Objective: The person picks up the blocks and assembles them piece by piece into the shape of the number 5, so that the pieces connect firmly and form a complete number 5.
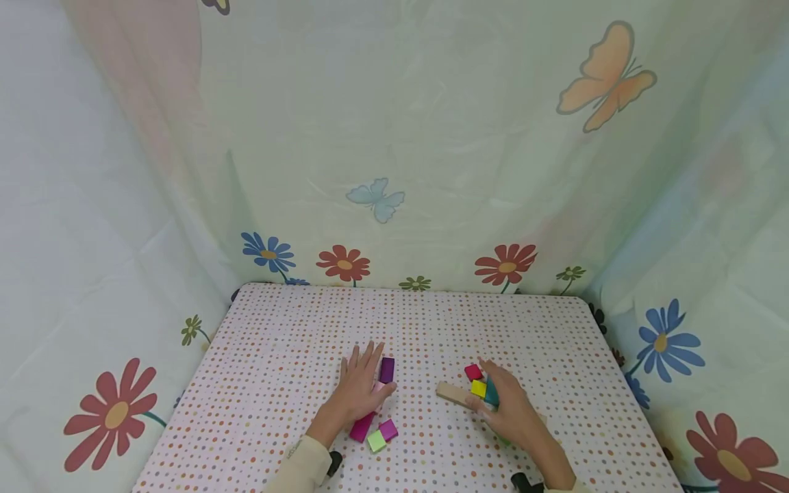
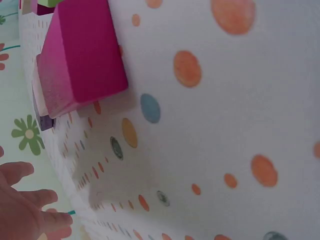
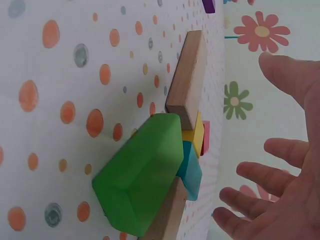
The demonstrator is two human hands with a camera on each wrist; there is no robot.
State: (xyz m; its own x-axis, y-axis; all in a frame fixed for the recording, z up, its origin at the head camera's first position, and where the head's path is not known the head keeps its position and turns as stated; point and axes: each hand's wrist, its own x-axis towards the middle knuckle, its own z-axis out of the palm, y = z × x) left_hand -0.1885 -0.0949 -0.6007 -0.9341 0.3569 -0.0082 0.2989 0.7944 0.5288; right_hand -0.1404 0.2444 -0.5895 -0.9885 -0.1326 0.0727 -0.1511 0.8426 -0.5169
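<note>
My left hand [image 1: 357, 392] has its fingers spread over a small group of blocks and grips none of them. Beside its fingertips lies a dark purple block [image 1: 387, 370]; a magenta block [image 2: 87, 52] sits nearer the wrist. My right hand [image 1: 510, 409] hovers with fingers apart above a second group, its palm free in the right wrist view. Under and around it are a green block [image 3: 142, 175], a teal block [image 3: 190, 172], a yellow cube [image 1: 478, 388], a red cube [image 1: 472, 372] and a plain wooden block [image 1: 453, 394]. Another wooden block [image 3: 167, 212] is partly hidden behind the green one.
A light green cube [image 1: 377, 441] and a pink-purple cube [image 1: 388, 429] lie near the left wrist. The table [image 1: 419, 329] wears a dotted cover. Behind it and along both sides hangs a curtain [image 1: 468, 150] printed with flowers and butterflies.
</note>
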